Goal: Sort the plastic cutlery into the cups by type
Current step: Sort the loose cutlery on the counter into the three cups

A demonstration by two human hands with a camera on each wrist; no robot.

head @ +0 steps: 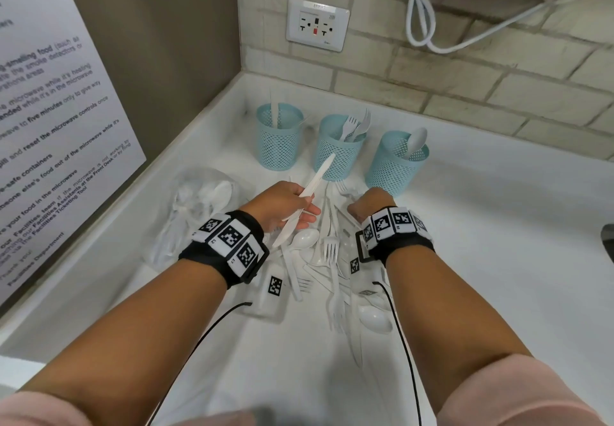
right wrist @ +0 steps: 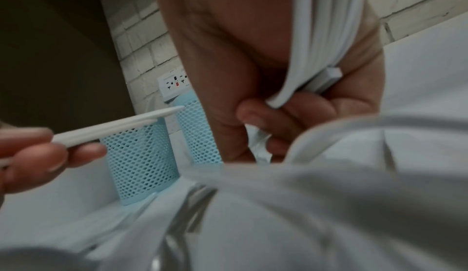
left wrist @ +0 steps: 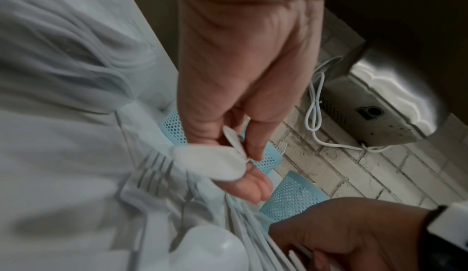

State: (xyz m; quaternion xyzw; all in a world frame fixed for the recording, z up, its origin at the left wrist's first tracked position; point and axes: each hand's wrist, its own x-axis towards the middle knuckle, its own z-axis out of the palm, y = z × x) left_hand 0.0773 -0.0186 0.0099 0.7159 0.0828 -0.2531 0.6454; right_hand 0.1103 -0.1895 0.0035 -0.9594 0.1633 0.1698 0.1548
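Three blue mesh cups stand in a row at the back of the white counter: the left cup holds a knife, the middle cup forks, the right cup a spoon. My left hand pinches a white plastic knife, its tip pointing up toward the middle cup. Loose cutlery lies piled between my wrists. My right hand reaches down into the pile's far end. In the right wrist view its fingers curl round white plastic cutlery; I cannot tell the type.
A clear plastic bag with more cutlery lies left of the pile, by the side wall. A wall outlet and a looped white cord hang on the brick wall behind the cups. A metal appliance sits at the upper right.
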